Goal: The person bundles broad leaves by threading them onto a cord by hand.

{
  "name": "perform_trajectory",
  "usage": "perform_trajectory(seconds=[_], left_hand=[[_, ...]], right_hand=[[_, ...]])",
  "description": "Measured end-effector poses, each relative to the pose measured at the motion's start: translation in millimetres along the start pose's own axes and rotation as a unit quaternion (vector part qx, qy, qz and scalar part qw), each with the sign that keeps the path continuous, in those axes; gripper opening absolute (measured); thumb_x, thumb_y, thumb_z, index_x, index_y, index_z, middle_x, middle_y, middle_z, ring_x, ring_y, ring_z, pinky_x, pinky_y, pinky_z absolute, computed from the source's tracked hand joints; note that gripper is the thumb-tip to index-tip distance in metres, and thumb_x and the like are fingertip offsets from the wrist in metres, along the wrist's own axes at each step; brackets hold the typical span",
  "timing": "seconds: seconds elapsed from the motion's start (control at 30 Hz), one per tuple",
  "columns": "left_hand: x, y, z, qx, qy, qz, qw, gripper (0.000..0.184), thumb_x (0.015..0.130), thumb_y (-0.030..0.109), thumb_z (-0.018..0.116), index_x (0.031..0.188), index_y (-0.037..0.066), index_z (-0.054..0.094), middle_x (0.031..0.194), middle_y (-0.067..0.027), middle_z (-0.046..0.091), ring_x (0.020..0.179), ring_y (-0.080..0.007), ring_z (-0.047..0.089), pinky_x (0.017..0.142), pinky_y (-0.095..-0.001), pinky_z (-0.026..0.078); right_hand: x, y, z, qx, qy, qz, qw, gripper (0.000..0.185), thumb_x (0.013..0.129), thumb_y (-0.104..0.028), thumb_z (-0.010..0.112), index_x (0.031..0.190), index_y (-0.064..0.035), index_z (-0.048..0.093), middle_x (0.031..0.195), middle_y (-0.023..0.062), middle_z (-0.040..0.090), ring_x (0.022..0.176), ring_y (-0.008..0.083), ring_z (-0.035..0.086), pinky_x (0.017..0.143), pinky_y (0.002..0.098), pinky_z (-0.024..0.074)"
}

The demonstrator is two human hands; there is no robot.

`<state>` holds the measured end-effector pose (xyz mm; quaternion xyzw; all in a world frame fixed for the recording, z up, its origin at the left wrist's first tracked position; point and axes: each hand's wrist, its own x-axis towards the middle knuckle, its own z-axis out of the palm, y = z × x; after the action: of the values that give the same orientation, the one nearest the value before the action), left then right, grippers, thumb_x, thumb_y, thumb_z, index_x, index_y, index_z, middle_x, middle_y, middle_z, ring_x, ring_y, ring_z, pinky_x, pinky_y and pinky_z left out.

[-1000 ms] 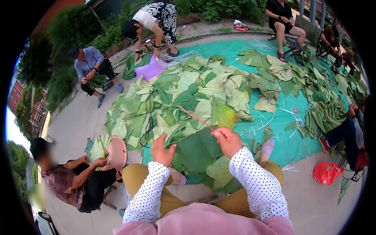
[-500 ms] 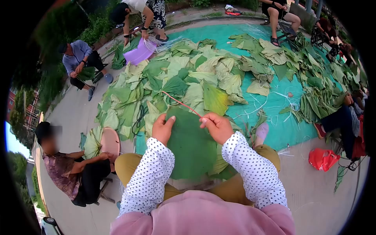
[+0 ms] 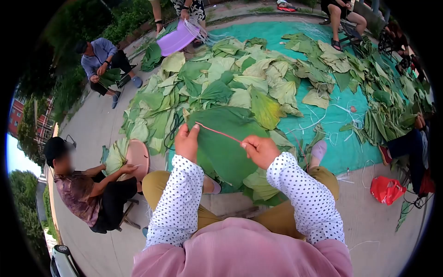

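My left hand [image 3: 187, 144] is closed, pinching the edge of a large dark green lotus leaf [image 3: 226, 154] between thumb and fingers. A thin red string [image 3: 217, 132] runs across the front of the leaf, from my left thumb to my right hand. My right hand [image 3: 261, 151] is closed, with the string's other end pinched between thumb and forefinger. The leaf spreads out between both hands, beyond my knees. Whether the string passes behind the leaf is hidden.
A heap of lotus leaves [image 3: 207, 71] covers a green tarp [image 3: 332, 138]. At left a seated person [image 3: 83, 184] works beside a pinkish round tray [image 3: 137, 159]. Farther off, a person holds a purple basin [image 3: 177, 39]. A red bag [image 3: 386, 189] lies at right.
The leaf has swung forward, away from my lap. The string's far end has come down to my left thumb. At the back, the purple basin has been raised. My view has shifted slightly.
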<state>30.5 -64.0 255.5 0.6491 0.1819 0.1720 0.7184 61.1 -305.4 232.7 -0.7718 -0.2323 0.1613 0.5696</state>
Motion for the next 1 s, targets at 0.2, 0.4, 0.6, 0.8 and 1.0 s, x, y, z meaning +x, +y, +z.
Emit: perform_trajectory(seconds=[0.2,0.4,0.6,0.8,1.0], left_hand=[[-1.8,-2.9,1.2,0.046,0.037,0.047,0.997,0.017,0.089,0.008,0.057,0.103,-0.001,0.059,0.093,-0.004,0.065,0.078,-0.0084,0.058,0.07,-0.0222,0.045],[2.8,-8.4,-0.7,0.067,0.059,0.075,0.993,0.018,0.088,0.008,0.06,0.103,-0.003,0.059,0.088,-0.0037,0.065,0.073,-0.0065,0.057,0.065,-0.0204,0.045],[4.4,-23.0,-2.0,0.183,0.103,0.126,0.97,0.023,0.085,0.014,0.064,0.102,-0.001,0.061,0.075,-0.0051,0.064,0.067,-0.0075,0.055,0.062,-0.0243,0.045],[-9.5,-5.1,4.3,0.236,0.098,0.188,0.948,0.031,0.086,0.013,0.062,0.113,-0.001,0.055,0.088,-0.0115,0.065,0.074,-0.0154,0.06,0.067,-0.0283,0.048],[-9.2,-2.5,1.8,0.264,0.068,0.218,0.937,0.024,0.088,0.006,0.058,0.111,-0.002,0.056,0.092,-0.0049,0.064,0.079,-0.0069,0.056,0.071,-0.0211,0.045]], right_hand=[[0.7,-2.5,-1.2,-0.009,0.004,0.002,1.0,0.014,0.09,-0.016,0.057,0.091,-0.0025,0.063,0.06,0.0033,0.059,0.054,0.0094,0.054,0.053,0.0264,0.0439],[1.4,4.1,1.6,-0.028,0.015,-0.023,0.999,0.015,0.088,-0.018,0.058,0.088,-0.0042,0.063,0.062,0.0086,0.061,0.056,0.0225,0.06,0.056,0.0343,0.0468],[3.8,1.6,-0.2,-0.01,-0.014,0.0,1.0,0.014,0.088,-0.016,0.057,0.088,-0.0037,0.063,0.062,0.0083,0.06,0.054,0.0201,0.058,0.055,0.0324,0.0463],[2.1,-2.1,2.8,-0.005,-0.015,0.027,1.0,0.014,0.088,-0.016,0.058,0.088,-0.0034,0.063,0.061,0.0084,0.06,0.054,0.0191,0.058,0.055,0.0323,0.0465],[1.4,2.2,3.3,-0.042,-0.009,0.001,0.999,0.016,0.088,-0.021,0.057,0.09,-0.0059,0.064,0.065,0.0143,0.06,0.059,0.0297,0.058,0.059,0.0379,0.0466]])
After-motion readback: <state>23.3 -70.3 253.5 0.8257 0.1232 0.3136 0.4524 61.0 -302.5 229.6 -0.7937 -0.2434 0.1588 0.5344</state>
